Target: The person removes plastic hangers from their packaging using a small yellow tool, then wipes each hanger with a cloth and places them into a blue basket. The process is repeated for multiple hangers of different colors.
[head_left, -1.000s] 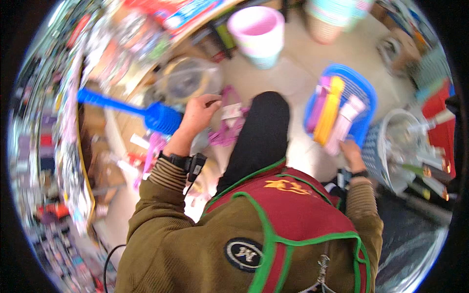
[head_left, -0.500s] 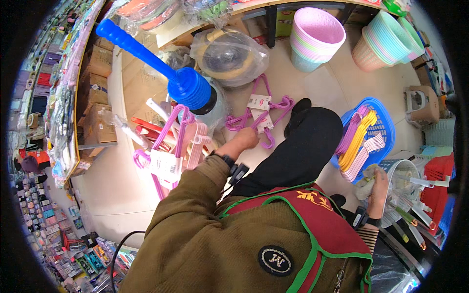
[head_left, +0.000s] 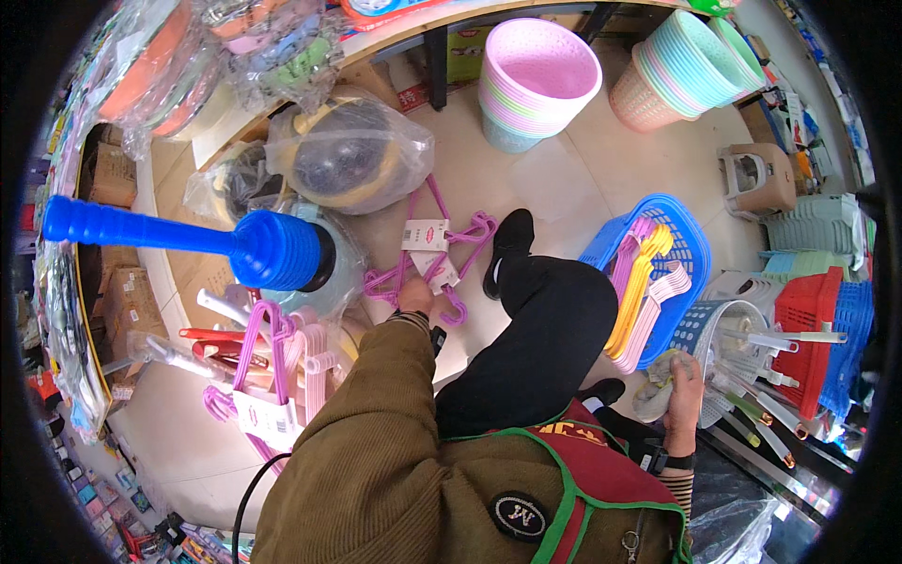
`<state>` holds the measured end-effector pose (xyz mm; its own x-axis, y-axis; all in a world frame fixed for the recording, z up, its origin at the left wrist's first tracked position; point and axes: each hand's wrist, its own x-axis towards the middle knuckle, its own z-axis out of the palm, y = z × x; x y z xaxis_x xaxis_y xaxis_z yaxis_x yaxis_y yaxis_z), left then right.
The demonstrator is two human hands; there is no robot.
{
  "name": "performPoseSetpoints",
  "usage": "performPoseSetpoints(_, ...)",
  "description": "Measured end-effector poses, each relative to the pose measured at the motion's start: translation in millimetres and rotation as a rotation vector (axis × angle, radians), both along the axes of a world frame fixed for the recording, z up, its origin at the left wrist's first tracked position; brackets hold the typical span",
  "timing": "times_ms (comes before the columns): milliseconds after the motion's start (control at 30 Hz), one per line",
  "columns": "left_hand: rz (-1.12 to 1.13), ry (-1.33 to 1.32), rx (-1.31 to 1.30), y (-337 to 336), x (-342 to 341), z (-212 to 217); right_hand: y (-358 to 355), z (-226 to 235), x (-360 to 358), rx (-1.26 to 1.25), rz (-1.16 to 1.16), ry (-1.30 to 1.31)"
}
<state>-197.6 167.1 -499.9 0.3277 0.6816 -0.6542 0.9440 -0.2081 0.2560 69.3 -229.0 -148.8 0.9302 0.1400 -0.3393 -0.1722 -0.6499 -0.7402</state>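
Three colours of hangers lie in the blue basket; the grey basket beside it holds long-handled utensils. The left hand touches purple hangers on the floor, grip unclear; the right hand holds a pale crumpled cloth.

Since one second ago, the left hand has moved onto the purple hangers on the floor, and the right hand (earlier, it was at the edge of the blue basket) now holds a pale crumpled item.
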Motion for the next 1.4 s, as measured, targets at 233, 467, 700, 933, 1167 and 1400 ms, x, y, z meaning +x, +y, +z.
performPoseSetpoints(233,0.083,-0.295,0.156,4,15,80,27,1,0,0.11,0.026,0.014)
performPoseSetpoints(467,0.17,-0.794,-0.079,-3,39,193,24,9,15,0.69,-0.252,0.409)
performPoseSetpoints(700,0.15,-1.26,-0.974,-19,77,400,23,72,5,1.081,-0.108,0.47)
performPoseSetpoints(933,-0.252,-1.31,-1.073,-102,121,495,37,173,-47,1.102,0.056,-0.248)
performPoseSetpoints(1167,-0.522,-1.263,-0.826,-194,143,504,51,186,-87,0.061,0.319,-1.201)
performPoseSetpoints(1400,-0.526,-1.236,-1.017,-211,143,511,-5,174,-17,0.757,-0.444,-0.928)
